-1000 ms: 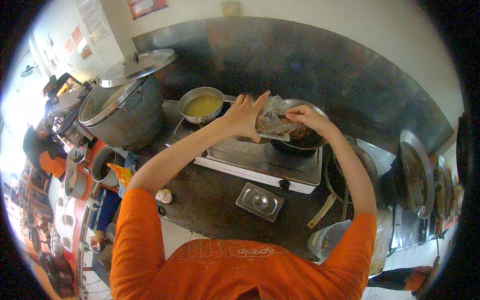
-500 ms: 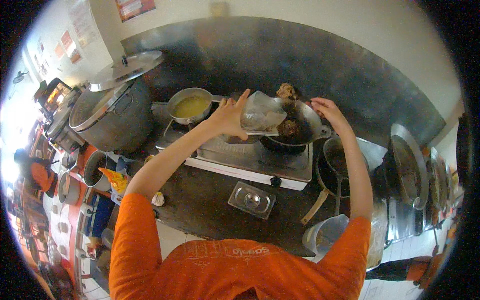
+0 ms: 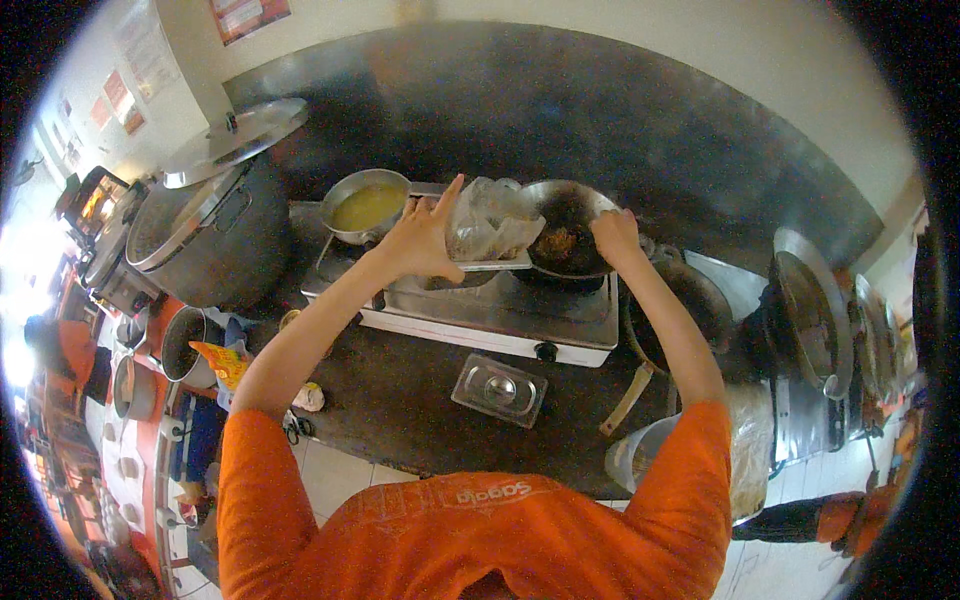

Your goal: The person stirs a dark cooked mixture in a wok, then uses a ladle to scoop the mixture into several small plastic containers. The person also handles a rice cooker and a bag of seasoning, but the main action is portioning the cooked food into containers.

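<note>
My left hand (image 3: 424, 242) grips the near left side of a metal food container (image 3: 503, 266), its thumb and fingers wide around the edge. A crumpled clear plastic bag (image 3: 492, 212) lines the container and stands up out of it. Right beside it, a dark wok (image 3: 566, 197) sits over the stove's right burner with a small heap of brown shredded food (image 3: 561, 242) inside. My right hand (image 3: 615, 238) is closed at the wok's right rim; what its fingers hold is hidden.
On the stove (image 3: 470, 318) a small pot (image 3: 366, 232) holds yellow liquid. A lidded steel container (image 3: 500, 390) lies in front. A large stockpot (image 3: 215, 240) stands left, dark pans (image 3: 690, 310) right. Scissors (image 3: 297, 427) lie near the counter's front edge.
The brown food seen at the wok's far edge is no longer there; some lies inside. My right hand has come left and down to the rim. The container stays beside the wok.
</note>
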### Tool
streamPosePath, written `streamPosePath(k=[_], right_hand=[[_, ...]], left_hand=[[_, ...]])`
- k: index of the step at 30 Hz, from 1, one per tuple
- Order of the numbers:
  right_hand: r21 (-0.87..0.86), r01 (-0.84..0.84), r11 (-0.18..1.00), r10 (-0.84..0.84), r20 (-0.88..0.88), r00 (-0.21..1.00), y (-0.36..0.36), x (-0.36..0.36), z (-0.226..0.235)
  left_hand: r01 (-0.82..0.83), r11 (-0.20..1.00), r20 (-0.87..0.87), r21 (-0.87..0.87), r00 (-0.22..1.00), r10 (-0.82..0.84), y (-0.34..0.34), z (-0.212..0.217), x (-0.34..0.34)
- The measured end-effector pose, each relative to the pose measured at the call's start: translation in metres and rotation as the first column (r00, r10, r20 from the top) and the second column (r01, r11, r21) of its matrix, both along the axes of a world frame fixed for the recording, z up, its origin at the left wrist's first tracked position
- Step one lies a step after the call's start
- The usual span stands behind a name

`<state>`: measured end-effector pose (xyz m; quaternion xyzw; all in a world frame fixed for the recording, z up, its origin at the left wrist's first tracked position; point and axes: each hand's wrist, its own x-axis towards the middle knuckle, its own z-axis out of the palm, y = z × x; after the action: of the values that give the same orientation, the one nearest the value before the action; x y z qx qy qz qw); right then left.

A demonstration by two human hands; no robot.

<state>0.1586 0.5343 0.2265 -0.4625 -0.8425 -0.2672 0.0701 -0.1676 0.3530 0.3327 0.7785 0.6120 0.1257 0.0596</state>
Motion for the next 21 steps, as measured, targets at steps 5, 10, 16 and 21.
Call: streamPosePath(k=[5,10,16,21], right_hand=[[0.031,-0.025,0.999,0.024,0.046,0.999,-0.017,-0.003,-0.001],[0.071,0.054,0.996,-0.048,-0.092,0.995,0.023,-0.012,-0.021],[-0.101,0.059,0.993,-0.054,0.045,0.997,0.015,-0.03,0.003],[-0.294,0.042,0.955,-0.119,-0.252,0.96,-0.05,-0.039,0.102]], left_hand=[[-0.025,0.998,-0.019,0.054,0.999,0.026,-0.009,-0.006,-0.006],[-0.019,0.997,0.003,0.081,1.0,0.018,-0.021,-0.017,-0.009],[-0.046,0.996,0.074,0.072,0.996,0.04,-0.055,-0.021,-0.012],[-0.114,0.99,0.15,0.087,0.984,0.1,-0.102,-0.041,-0.017]])
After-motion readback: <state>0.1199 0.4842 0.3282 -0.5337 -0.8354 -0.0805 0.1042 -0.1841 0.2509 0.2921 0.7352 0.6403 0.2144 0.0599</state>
